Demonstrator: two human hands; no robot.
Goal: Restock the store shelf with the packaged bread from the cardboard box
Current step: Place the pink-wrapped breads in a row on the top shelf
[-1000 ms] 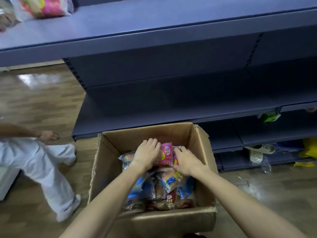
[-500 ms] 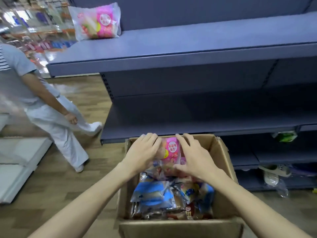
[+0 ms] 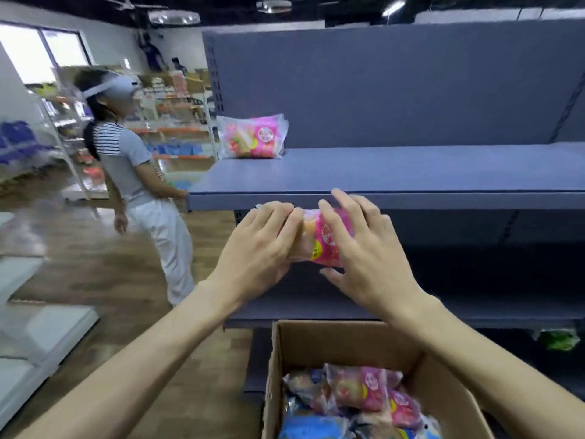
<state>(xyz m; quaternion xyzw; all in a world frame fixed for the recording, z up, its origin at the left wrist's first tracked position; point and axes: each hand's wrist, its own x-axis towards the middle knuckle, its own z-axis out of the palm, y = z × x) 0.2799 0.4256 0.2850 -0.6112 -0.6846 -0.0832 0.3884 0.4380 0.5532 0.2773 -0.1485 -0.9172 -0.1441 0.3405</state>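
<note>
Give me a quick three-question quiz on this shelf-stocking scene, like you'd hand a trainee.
1. True or false: the top shelf already has one pink pack on it.
2. What are the left hand and right hand holding between them?
A. a blue pack
B. a pink bread pack
C. a bottle
3. Fill the gap: the remaining packs lie in the ______, below the hands.

Key
1. True; it sits at the shelf's left end.
2. B; both hands grip it just below the shelf's front edge.
3. Box.
</note>
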